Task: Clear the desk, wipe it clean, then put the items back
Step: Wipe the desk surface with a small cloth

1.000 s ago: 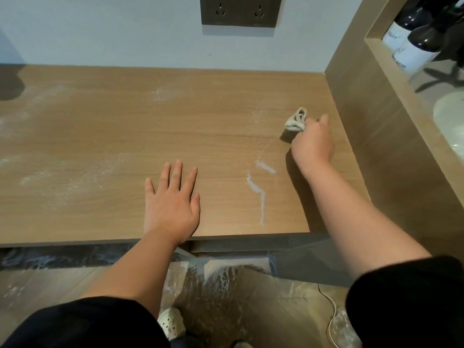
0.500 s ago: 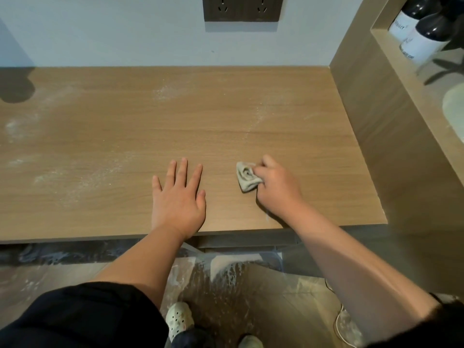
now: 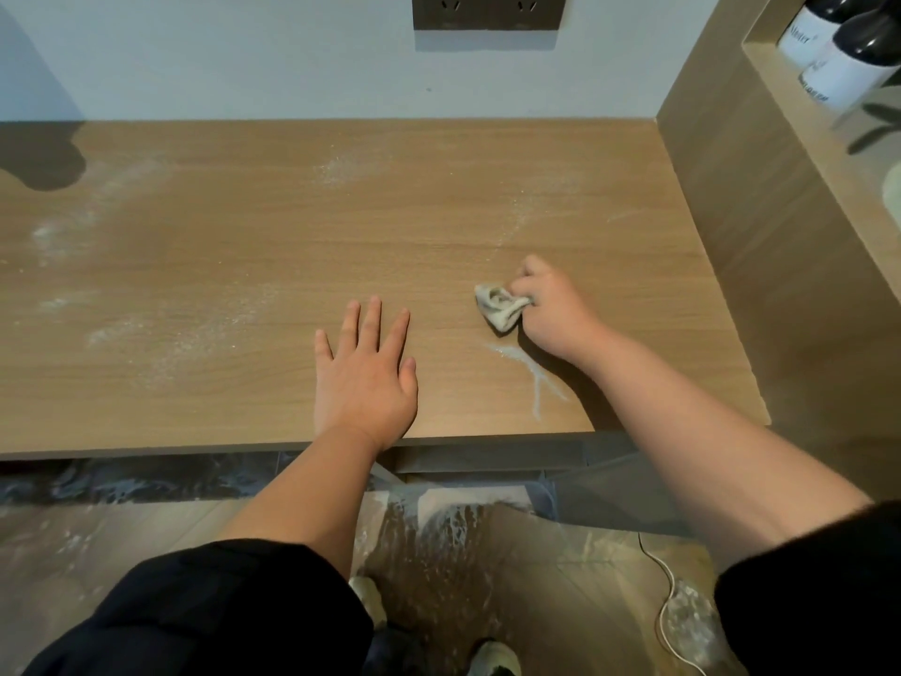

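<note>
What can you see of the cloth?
The cloth is a small off-white rag, soft fabric by its look, crumpled into a wad with folds and a hollow showing. It sits on the wooden desk, right of centre, towards the front edge. The right hand grips its right side with curled fingers; the rest pokes out to the left. A white powder streak starts just in front of it. Its underside is hidden.
</note>
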A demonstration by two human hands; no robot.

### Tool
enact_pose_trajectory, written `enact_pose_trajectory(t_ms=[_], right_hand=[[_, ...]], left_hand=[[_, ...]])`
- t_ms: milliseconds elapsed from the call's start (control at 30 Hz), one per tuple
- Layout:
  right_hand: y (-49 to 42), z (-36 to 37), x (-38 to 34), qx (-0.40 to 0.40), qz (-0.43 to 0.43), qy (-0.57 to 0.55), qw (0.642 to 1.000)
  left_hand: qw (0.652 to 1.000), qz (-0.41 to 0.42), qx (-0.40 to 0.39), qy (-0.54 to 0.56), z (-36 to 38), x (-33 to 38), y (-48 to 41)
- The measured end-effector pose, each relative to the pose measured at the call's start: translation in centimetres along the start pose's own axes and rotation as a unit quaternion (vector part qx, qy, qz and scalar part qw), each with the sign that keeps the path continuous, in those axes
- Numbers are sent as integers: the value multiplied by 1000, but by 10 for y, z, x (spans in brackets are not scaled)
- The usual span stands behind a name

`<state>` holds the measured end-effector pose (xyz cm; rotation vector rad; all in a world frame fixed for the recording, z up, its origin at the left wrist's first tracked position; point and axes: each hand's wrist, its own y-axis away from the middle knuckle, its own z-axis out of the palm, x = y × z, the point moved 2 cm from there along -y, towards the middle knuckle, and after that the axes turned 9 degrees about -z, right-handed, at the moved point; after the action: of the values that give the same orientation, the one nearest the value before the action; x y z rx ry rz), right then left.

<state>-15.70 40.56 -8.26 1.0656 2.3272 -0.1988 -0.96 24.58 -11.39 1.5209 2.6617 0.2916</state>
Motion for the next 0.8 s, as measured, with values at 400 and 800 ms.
enact_pose_trajectory(t_ms=[400, 800], right_hand=[[40, -31, 23, 159, 113, -126, 973], [78, 31, -17, 112, 61, 138, 982]], left_hand=[[1000, 2, 9, 10, 0, 1, -1], [1000, 4, 16, 10, 1, -1, -2]])
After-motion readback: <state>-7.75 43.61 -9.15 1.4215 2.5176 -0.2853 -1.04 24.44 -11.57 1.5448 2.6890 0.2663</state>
